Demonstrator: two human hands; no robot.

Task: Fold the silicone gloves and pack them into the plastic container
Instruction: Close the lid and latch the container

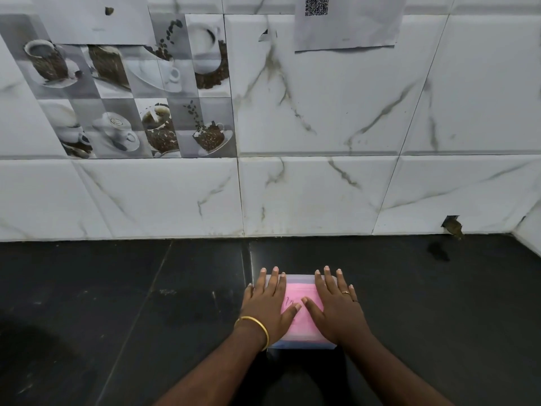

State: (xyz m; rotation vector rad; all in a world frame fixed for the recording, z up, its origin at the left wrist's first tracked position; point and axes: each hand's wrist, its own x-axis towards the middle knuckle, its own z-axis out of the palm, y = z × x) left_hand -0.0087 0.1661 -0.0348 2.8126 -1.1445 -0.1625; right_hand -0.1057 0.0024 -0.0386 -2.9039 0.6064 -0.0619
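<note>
Plastic container (300, 280) on the bench (117, 303), near its front edge, before the tiled wall (322, 186). Left hand (268, 303) flat on the container's left half, right hand (336, 303) on its right half. Silicone gloves (301, 294) inside, between the hands.

Soft, cool, even light brightens the tiled wall (322, 112); the dark bench (117, 288) shows faint sheen. Edges bow from the wide lens; details look slightly soft.

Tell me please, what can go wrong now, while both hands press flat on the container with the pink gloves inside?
1. The left hand and right hand press on the lid of the plastic container; uneven pressure may leave one edge unsealed.
2. The pink gloves seem to fill the box, so a fold might catch under the rim.
3. The dark counter looks smooth; the box may slide.
</note>
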